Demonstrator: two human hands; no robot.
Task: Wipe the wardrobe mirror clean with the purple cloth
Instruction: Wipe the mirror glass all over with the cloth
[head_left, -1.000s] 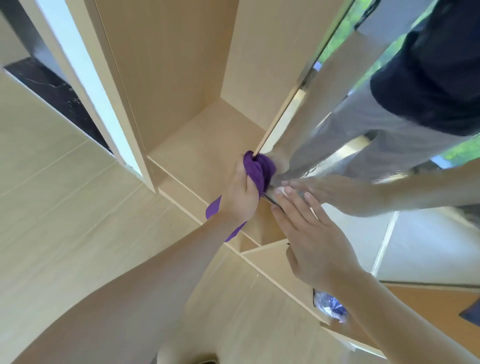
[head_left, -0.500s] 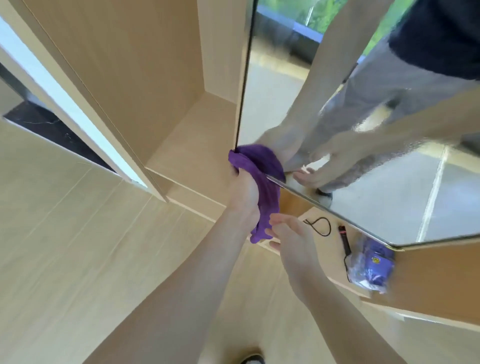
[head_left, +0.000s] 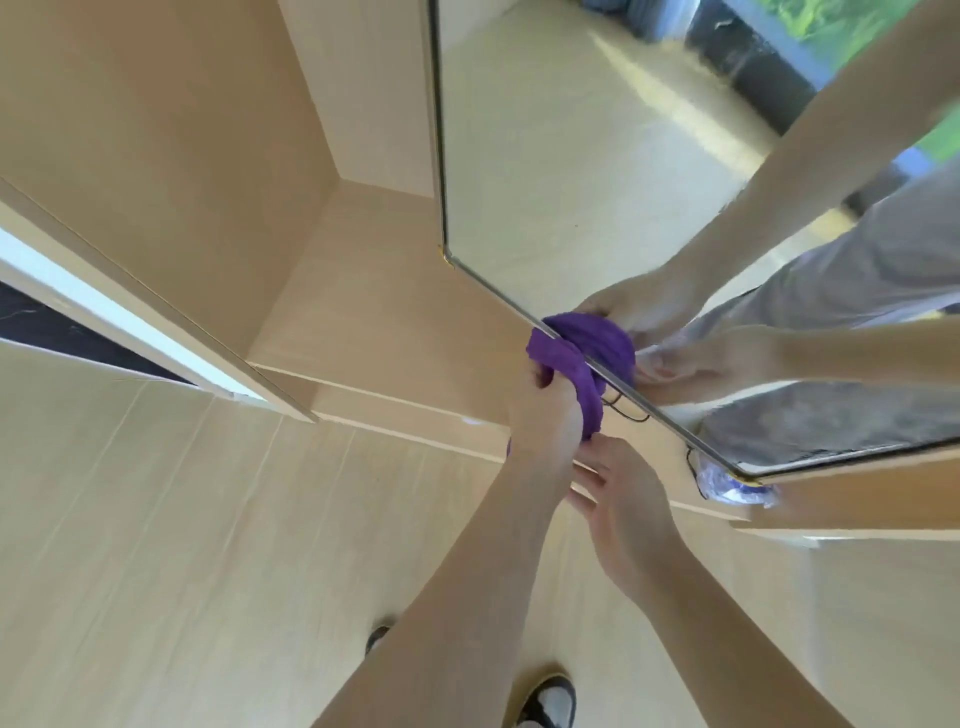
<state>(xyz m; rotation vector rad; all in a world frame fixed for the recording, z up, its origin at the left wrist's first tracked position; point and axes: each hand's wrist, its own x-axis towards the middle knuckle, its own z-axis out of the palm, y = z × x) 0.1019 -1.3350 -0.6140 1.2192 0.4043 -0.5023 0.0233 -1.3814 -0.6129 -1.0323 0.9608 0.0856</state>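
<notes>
Cloth (head_left: 569, 364), purple, bunched in our left hand (head_left: 545, 415), now shifted rightward along the mirror (head_left: 571, 156) bottom edge; right hand (head_left: 618, 499) open, withdrawn, empty.

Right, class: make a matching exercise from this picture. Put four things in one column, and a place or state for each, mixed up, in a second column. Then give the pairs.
Things
1. cloth
2. left hand
3. right hand
4. plastic bag

Places or states
A. open, fingers relaxed, below the cloth
B. bunched against the mirror's bottom edge
C. lying on the shelf under the mirror's corner
D. gripping the cloth

Pairs: 1-B, 2-D, 3-A, 4-C
</notes>
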